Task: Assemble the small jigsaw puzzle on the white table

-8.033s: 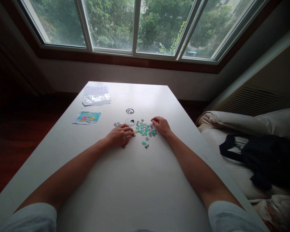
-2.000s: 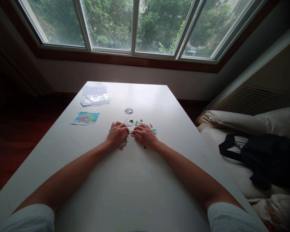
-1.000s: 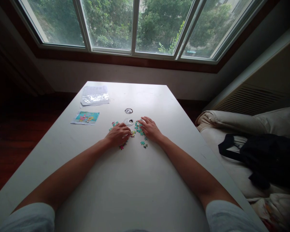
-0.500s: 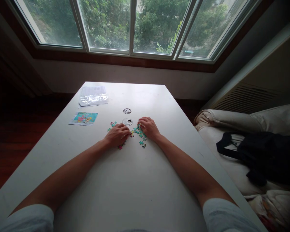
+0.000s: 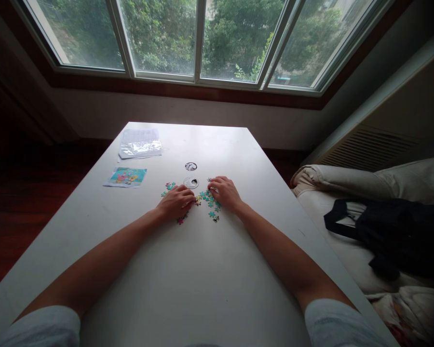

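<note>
My left hand (image 5: 176,201) rests on the table with its fingers bent and held together, the tips touching small jigsaw puzzle pieces (image 5: 198,200). Facing it, my right hand (image 5: 224,193) curls its fingers over the right side of the pile, thumb and fingertips drawn in on the pieces. Exactly which pieces lie under each hand is hidden. The visible pieces are mostly turquoise, with some yellow and pink. A few loose turquoise ones (image 5: 169,185) lie beyond my left hand, and a pink piece (image 5: 181,220) is on its near side.
A white table (image 5: 159,289) carries everything. A colourful cartoon picture sheet (image 5: 126,177) and a clear plastic packet with paper (image 5: 140,143) lie at the left. Two round items (image 5: 191,166) are beyond the pieces. Dark cloth (image 5: 401,236) lies on a sofa (image 5: 340,180) at the right.
Both hands stay almost in place at the pile. The right hand's fingers shift very slightly. The whole view has moved a little.
</note>
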{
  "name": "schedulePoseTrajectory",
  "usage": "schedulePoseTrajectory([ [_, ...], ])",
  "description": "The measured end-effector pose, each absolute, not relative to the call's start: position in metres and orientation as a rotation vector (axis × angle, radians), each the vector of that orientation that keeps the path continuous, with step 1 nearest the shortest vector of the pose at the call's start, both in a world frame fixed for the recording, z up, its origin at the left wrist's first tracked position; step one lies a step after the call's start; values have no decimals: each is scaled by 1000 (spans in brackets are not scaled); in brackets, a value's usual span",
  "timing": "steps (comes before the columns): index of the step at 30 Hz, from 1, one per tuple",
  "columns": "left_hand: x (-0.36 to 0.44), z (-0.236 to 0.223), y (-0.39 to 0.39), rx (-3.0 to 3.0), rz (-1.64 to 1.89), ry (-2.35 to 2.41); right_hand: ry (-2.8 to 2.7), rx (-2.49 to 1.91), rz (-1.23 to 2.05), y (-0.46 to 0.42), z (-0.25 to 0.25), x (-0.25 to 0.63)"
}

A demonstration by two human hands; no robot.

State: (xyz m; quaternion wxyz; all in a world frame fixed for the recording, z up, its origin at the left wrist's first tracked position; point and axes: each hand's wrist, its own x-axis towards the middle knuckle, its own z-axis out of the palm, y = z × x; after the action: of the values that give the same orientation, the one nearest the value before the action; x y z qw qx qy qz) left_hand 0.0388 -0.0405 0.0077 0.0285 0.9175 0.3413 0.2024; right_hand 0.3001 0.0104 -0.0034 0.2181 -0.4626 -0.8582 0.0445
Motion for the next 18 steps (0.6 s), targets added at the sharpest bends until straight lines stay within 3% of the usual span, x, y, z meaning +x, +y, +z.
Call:
schedulePoseTrajectory([
  [18,37,7,-40,2822,615,1059,-2429,-1415,27,9,5,304],
])
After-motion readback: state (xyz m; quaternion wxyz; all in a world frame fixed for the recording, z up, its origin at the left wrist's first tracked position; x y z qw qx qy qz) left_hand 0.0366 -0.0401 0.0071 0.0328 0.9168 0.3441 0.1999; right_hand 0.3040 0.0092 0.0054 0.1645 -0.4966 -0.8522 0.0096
